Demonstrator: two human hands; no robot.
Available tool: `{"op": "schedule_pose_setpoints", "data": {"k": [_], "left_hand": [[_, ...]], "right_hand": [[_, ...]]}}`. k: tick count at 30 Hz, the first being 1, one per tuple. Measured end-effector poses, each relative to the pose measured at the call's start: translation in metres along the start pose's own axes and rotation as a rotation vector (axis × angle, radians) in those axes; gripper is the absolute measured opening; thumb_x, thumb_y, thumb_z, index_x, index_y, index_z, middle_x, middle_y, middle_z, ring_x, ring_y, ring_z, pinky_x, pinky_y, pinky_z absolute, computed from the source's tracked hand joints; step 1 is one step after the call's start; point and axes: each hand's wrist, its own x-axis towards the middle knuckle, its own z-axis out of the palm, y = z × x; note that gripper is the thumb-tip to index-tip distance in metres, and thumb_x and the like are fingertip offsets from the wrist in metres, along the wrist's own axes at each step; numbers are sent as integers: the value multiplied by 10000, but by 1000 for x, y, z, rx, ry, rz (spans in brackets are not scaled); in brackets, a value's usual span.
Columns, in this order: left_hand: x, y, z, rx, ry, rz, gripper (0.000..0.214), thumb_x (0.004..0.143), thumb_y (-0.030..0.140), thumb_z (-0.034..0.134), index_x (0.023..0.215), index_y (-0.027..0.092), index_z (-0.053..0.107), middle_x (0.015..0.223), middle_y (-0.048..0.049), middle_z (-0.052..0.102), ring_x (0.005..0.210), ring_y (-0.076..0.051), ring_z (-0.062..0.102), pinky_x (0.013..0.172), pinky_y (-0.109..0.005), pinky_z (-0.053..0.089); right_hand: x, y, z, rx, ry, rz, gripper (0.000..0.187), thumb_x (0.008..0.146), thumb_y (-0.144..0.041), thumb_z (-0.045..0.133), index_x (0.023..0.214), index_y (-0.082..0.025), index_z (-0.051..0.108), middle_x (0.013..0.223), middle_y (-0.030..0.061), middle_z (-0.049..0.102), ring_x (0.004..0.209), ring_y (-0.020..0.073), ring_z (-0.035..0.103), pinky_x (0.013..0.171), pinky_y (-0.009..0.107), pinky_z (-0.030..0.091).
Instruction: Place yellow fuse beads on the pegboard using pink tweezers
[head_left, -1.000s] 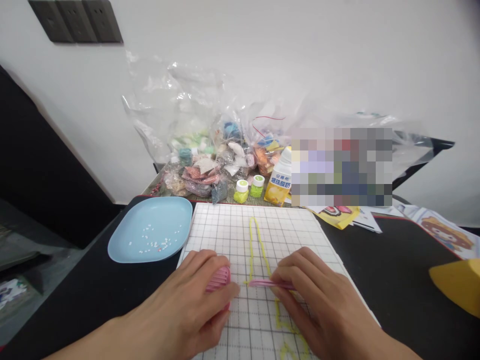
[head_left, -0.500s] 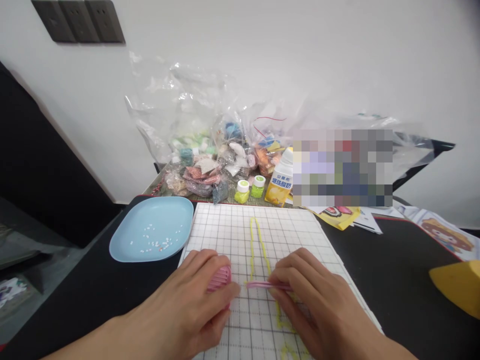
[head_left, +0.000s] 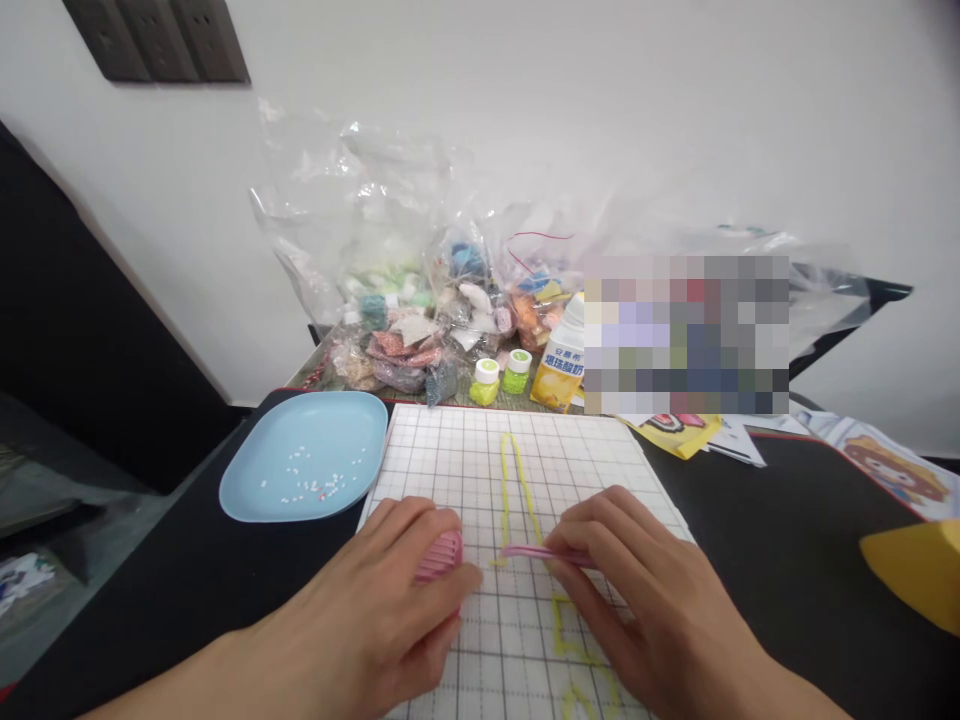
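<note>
My left hand (head_left: 397, 590) is closed around a ribbed pink case (head_left: 442, 556), most of it covered by the fingers, at the left side of a white gridded board (head_left: 442, 460). In my right hand (head_left: 622, 580) is a pair of pink tweezers (head_left: 529, 551), pinched between thumb and fingers and pointing left. Their tips are just over the lower end of a thin yellow outline (head_left: 504, 480) on the board. More yellow lines (head_left: 559, 630) run beneath and beside my right hand, which partly hides them. Whether the tweezer tips hold anything is too small to tell.
Left of the board, a light blue tray (head_left: 255, 440) carries scattered small white pieces. Behind stand two small green-lidded jars (head_left: 485, 382), a yogurt carton (head_left: 556, 370) and bags of coloured beads (head_left: 405, 350). At right lie printed papers (head_left: 885, 465) and a yellow object (head_left: 911, 570).
My right hand has lifted slightly, and the tweezer tips have moved a little up and right. A short yellow bit shows at the outline's lower end. My left hand stays put.
</note>
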Motion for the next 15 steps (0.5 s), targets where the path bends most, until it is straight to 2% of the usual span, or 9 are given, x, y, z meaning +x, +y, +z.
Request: {"op": "schedule_pose_setpoints", "data": {"k": [8,15], "left_hand": [[0,-1,5,23,6,-7,302,803,25,476,967,202,659,985,-79,628,900,-248,577,784,-405,555],[2,1,-1,47,-9,-12,302,797,30,471,922,207,682,895,-66,641,846,-239,582,751,-388,568]], "right_hand": [[-2,1,2,-19,-5,3,100,926,-106,485,873,-181,524,761,51,592,722,191,508,516,303,480],[-2,0,3,-25,-6,-4,96,924,-110,489,872,-180,529,756,55,592,713,193,507,511,303,480]]}}
